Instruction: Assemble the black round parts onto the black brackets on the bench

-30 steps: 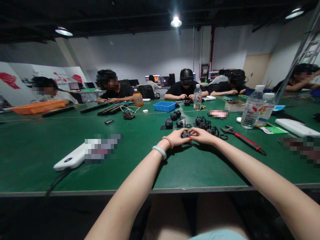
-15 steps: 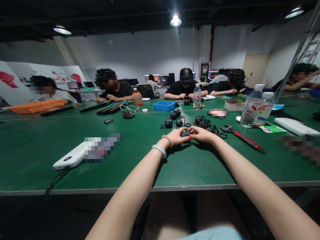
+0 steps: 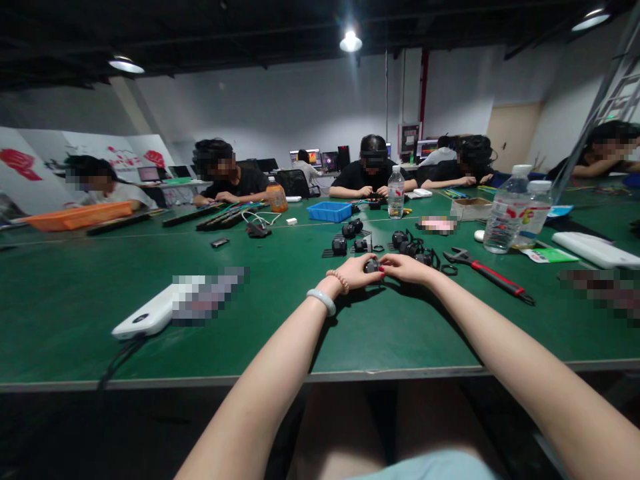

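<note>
Low over the green table [image 3: 280, 300], my left hand [image 3: 354, 272] has its fingers wrapped round a small black, knob-like part [image 3: 372, 267]. From the other side my right hand [image 3: 406, 269] pinches the same part with thumb and fingertips. The fingers hide much of its shape. Just beyond my hands lie several similar black parts, one [image 3: 339, 246] on the left and a cluster [image 3: 409, 247] on the right. A loose black ring [image 3: 449, 270] and an adjustable wrench [image 3: 493, 275] with red-and-black handles lie right of my right hand.
Two clear bottles, one a large water bottle [image 3: 504, 213], stand at the right. A white power bank [image 3: 157, 310] with a cable lies at the left. Further back are a blue tray [image 3: 330, 211], an orange bottle [image 3: 276, 197] and an orange tray [image 3: 80, 217]. Several co-workers sit opposite.
Both hands stay on the black part, with only a slight shift of the right fingers. The whole view has moved a little, placing most table things slightly further right.
</note>
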